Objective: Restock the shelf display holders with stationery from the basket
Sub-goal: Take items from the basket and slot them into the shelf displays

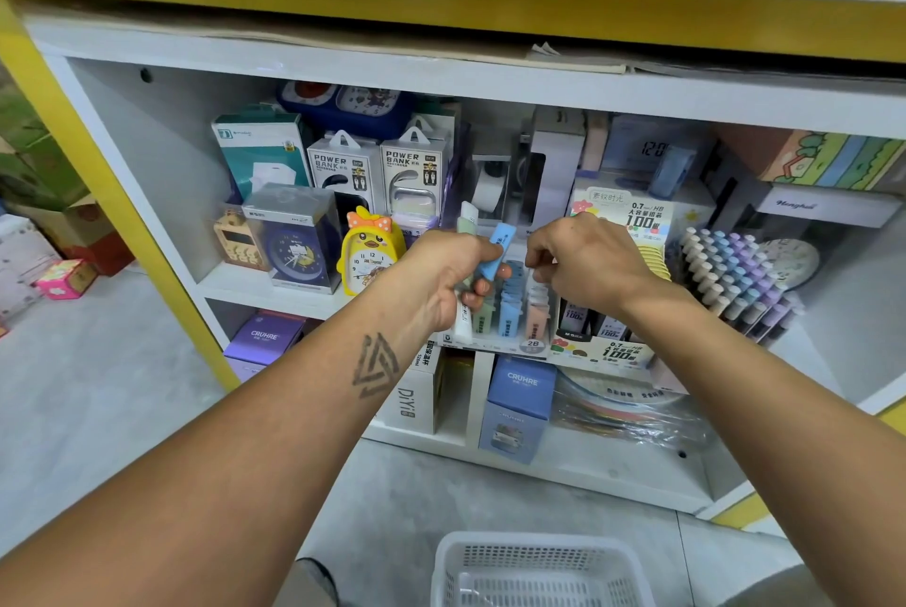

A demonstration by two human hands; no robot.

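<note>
My left hand (pixel 448 275) grips a small bunch of flat lead-refill cases: a blue one (pixel 496 249), a pale green one (pixel 465 220) and a white one poking out below. It hovers just above the display holder (pixel 510 340) on the middle shelf, whose slots hold green, blue and pink cases. My right hand (pixel 583 263) reaches into the holder's right side, fingers curled down among the pink cases (pixel 538 312); what they pinch is hidden. The white basket (pixel 539 567) sits on the floor at the bottom edge.
A yellow duck clock (pixel 370 253) and boxed clocks stand left of the holder. A rack of pastel pens (pixel 735 273) and a 0.7 HB lead display (pixel 617 351) stand to the right. Boxes fill the lower shelf; cartons lie on the floor at left.
</note>
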